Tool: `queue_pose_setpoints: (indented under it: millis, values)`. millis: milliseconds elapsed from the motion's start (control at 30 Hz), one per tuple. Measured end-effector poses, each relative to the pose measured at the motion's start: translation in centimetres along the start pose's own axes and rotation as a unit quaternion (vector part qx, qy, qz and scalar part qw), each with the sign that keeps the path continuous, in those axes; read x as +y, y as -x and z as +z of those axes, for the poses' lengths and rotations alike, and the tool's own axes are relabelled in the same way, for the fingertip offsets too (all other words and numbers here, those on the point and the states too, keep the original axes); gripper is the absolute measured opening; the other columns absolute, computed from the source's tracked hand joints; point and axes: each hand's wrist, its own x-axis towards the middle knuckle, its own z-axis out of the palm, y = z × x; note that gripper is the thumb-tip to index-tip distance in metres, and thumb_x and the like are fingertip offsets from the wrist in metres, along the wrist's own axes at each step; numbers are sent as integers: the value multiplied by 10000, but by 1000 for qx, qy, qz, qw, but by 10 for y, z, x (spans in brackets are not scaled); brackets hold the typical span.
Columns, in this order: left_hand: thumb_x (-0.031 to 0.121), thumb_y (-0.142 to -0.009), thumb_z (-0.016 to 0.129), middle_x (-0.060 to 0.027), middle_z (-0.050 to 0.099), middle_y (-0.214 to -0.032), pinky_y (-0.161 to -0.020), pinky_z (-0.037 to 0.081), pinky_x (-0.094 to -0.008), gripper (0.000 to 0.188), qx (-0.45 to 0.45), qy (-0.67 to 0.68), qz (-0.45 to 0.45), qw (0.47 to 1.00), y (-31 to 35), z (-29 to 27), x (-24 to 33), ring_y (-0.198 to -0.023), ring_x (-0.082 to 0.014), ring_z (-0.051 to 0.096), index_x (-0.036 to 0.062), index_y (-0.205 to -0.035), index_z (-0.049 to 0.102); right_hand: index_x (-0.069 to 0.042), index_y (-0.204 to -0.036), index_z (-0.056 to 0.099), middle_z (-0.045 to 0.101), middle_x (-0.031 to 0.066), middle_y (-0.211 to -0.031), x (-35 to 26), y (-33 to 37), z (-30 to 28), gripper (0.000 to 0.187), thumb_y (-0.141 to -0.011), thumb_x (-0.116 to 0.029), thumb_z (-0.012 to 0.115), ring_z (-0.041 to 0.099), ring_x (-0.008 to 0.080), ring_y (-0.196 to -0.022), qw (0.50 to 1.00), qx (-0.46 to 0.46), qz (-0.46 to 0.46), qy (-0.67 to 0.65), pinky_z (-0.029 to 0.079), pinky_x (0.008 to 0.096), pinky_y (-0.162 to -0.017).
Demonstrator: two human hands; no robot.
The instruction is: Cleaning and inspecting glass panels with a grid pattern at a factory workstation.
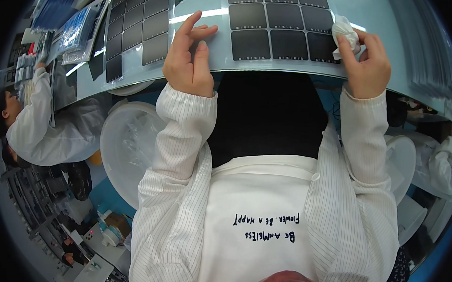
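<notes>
My right hand [367, 64] pinches a crumpled white wipe [345, 37] at the right edge of a block of dark square panels [289, 44]. The wipe is over the corner panel or just beside it; whether it presses down I cannot tell. My left hand [192, 57] is raised over the near table edge, palm turned inward, fingers apart and holding nothing. It is between that block and a second group of dark panels [155, 25] on the left. The panels lie in rows, each with a line of small pale marks along its near edge.
The pale glassy table [210, 51] reaches left and right. Stacked clear sheets [430, 49] stand at the right; plastic-wrapped packs [78, 31] lie at the left. A large white bin [115, 150] with clear plastic is below the table. A co-worker in white [58, 127] sits at the left.
</notes>
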Motion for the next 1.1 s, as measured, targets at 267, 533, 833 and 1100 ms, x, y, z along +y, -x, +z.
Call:
queue_pose_setpoints:
  millis: [267, 533, 833, 1100]
  values:
    - [-27, -805, 417, -132, 692, -1003, -971, 418, -366, 472, -22, 41, 19, 999, -2, 0, -7, -1065, -260, 603, 20, -1265, 512, -52, -904, 627, 544, 70, -817, -111, 23, 38, 270, -704, -192, 741, 606, 228, -581, 968, -113, -133, -180, 486, 302, -518]
    - [53, -874, 460, -152, 666, -1077, -997, 386, -373, 407, -61, 14, 10, 998, 3, -8, 8, -1104, -263, 574, 13, -1277, 499, -31, -917, 644, 565, 64, -777, -49, 14, 5, 260, -717, -178, 724, 564, 208, -559, 984, -86, -59, -143, 451, 296, -521]
    - [119, -910, 492, -170, 460, -1377, -1070, 310, -393, 483, -183, 132, -108, 968, 3, -26, 37, -1280, -286, 432, -21, -1363, 405, -43, -924, 640, 556, 75, -776, -38, 12, 4, 261, -713, -166, 734, 572, 226, -586, 993, -53, -23, -107, 448, 301, -505]
    - [109, -956, 414, -225, 205, -1499, -1119, 242, -470, 590, -287, 476, -325, 765, -21, -51, 38, -1399, -353, 218, -20, -1459, 134, -59, -920, 624, 559, 59, -842, -85, 6, 24, 261, -700, -153, 727, 592, 223, -555, 952, -163, -130, -224, 470, 313, -494]
